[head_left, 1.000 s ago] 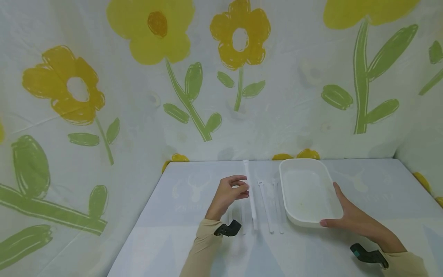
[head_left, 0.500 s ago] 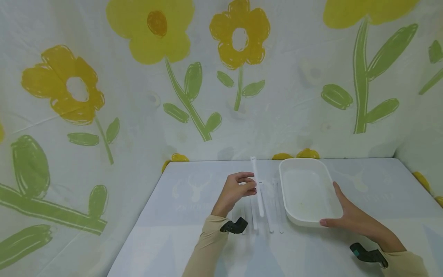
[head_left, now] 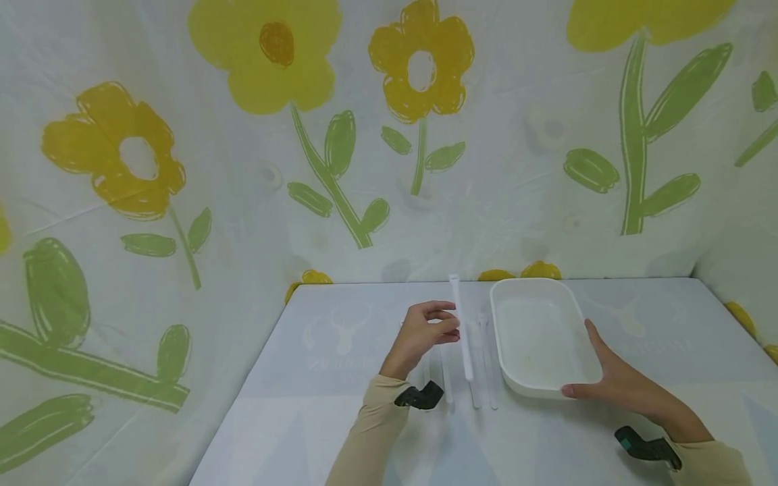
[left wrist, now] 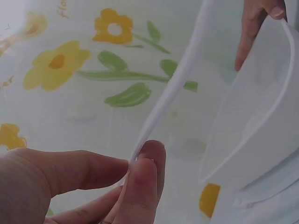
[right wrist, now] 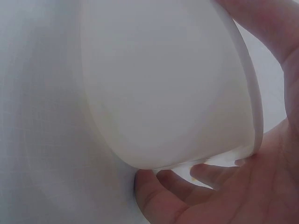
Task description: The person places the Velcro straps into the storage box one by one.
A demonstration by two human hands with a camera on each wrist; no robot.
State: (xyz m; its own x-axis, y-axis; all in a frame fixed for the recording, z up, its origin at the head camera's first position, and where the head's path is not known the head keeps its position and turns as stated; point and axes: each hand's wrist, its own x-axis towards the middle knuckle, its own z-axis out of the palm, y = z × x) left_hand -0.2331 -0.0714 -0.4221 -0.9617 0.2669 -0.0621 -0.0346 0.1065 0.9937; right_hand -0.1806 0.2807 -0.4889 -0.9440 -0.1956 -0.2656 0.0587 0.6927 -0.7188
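Between thumb and fingertips, my left hand [head_left: 422, 334] pinches a long, narrow white strip [head_left: 462, 337], which stands lengthwise away from me with a slightly wider far end. The left wrist view shows the strip [left wrist: 175, 84] curving up from the fingertips; its exact kind does not show. To the right sits a white, rounded rectangular plastic container [head_left: 541, 337] holding nothing visible. My right hand [head_left: 614, 374] grips its right side, thumb at the near corner. In the right wrist view the fingers [right wrist: 161, 198] curl against the outside of the container [right wrist: 163, 93].
Several more slim white or clear strips lie on the table between my left hand and the container, including a clear strip [head_left: 488, 364] beside the container. The pale table [head_left: 292, 418] meets a flower-printed curtain [head_left: 486, 223] at its back edge.
My left hand has moved right with the white strip, bringing it over the strips nearer the container. My right hand and the container have stayed in place.
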